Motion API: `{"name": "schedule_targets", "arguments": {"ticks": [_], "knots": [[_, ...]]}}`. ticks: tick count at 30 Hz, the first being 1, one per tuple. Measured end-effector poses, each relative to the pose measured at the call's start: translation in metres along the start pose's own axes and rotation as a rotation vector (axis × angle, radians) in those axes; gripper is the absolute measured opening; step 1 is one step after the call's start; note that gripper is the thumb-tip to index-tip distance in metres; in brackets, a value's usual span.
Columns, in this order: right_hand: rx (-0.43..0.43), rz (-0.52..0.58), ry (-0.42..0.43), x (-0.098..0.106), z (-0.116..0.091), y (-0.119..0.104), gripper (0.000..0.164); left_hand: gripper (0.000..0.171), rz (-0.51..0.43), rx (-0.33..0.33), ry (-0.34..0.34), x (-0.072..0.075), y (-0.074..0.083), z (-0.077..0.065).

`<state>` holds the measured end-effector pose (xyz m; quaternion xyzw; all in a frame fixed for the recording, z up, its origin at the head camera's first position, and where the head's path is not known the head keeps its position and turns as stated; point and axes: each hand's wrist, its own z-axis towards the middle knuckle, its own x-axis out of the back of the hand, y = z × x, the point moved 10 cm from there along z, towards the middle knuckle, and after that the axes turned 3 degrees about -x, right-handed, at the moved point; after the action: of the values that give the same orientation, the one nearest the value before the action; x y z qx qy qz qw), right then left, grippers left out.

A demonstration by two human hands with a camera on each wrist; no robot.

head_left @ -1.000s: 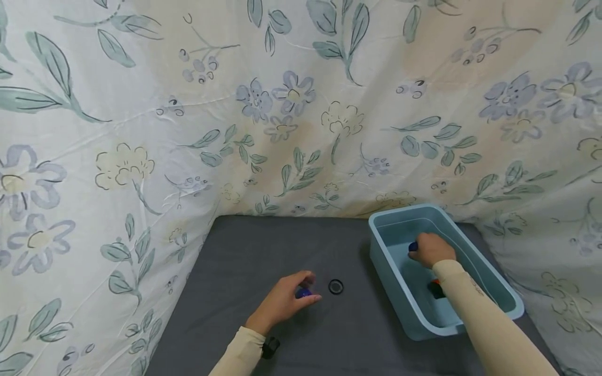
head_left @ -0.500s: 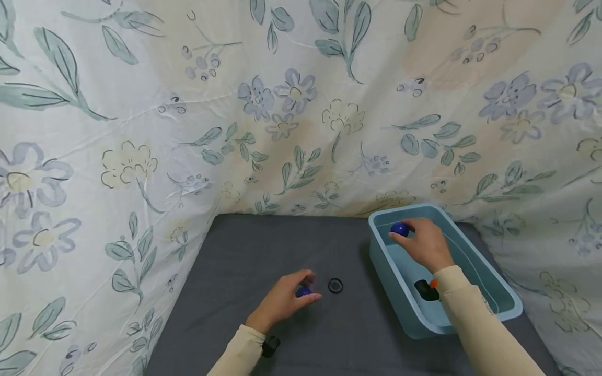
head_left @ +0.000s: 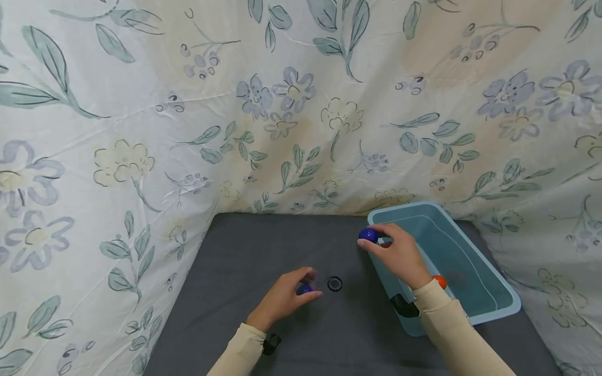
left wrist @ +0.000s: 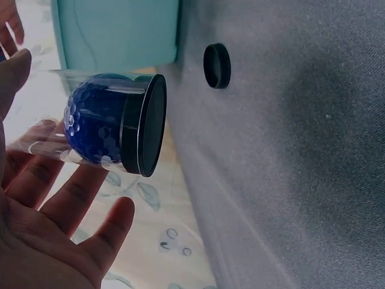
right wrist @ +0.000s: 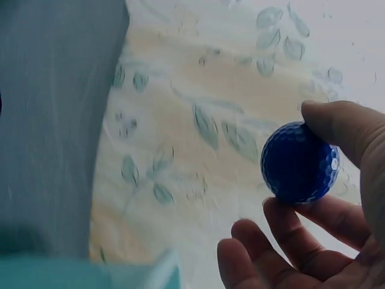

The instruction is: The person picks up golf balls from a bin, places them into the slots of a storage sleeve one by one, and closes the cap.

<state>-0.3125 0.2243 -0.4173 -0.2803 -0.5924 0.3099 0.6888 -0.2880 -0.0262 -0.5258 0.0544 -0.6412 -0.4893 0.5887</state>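
My left hand (head_left: 282, 298) holds a clear plastic tube (left wrist: 54, 147) over the dark cloth. Inside it, a blue golf ball (left wrist: 96, 123) sits against the black cap (left wrist: 153, 126) at its lower end. Between thumb and fingers, my right hand (head_left: 400, 258) pinches a second blue golf ball (head_left: 368, 235), dimpled and glossy, above the bin's left rim. The right wrist view shows this golf ball (right wrist: 299, 162) at the fingertips. On the cloth, just right of the left hand, lies a loose black cap (head_left: 335, 283).
A light blue bin (head_left: 510, 308) stands on the right of the dark cloth-covered table (head_left: 263, 240). An orange ball (head_left: 439, 281) shows in it, partly behind the right sleeve. Floral fabric (head_left: 282, 172) hangs close around the back and sides.
My right hand has risen from inside the bin and moved left past its rim, carrying the blue golf ball. The left hand with the tube has stayed nearly still.
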Motion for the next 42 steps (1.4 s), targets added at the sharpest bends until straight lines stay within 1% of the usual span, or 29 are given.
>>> {"name": "schedule_targets", "arguments": {"ticks": [8,13,15,20,23,27,31,34,38,42], "knots": [[0.037,0.167,-0.019,-0.038,-0.014,-0.008,0.043,0.042,-0.002,-0.020,0.019,0.001,0.001,0.003],[0.040,0.330,-0.077,-0.066,-0.023,-0.011,0.039,0.043,-0.016,-0.048,0.031,0.003,0.005,0.003],[0.042,0.380,-0.101,-0.077,-0.027,-0.013,0.037,0.044,-0.023,-0.046,0.034,0.003,0.005,0.003],[0.052,0.420,-0.134,-0.097,-0.035,-0.019,0.036,0.044,-0.034,-0.033,0.036,0.002,0.006,0.002],[0.056,0.420,-0.156,-0.106,-0.039,-0.020,0.036,0.042,-0.025,-0.050,0.045,0.002,0.008,0.002],[0.033,0.432,-0.193,-0.117,-0.042,-0.016,0.040,0.041,-0.014,-0.063,0.056,0.003,0.010,0.002],[0.017,0.427,-0.217,-0.120,-0.042,-0.013,0.041,0.043,0.001,-0.063,0.058,0.003,0.011,0.001],[0.035,0.375,-0.209,-0.113,-0.039,-0.016,0.040,0.045,0.016,-0.054,0.051,0.002,0.011,0.000],[0.074,0.295,-0.180,-0.095,-0.030,-0.020,0.041,0.050,0.021,-0.024,0.026,-0.002,0.007,0.000],[0.095,0.225,-0.147,-0.070,-0.018,-0.019,0.042,0.054,0.020,-0.002,0.004,-0.005,0.003,-0.001]]}}
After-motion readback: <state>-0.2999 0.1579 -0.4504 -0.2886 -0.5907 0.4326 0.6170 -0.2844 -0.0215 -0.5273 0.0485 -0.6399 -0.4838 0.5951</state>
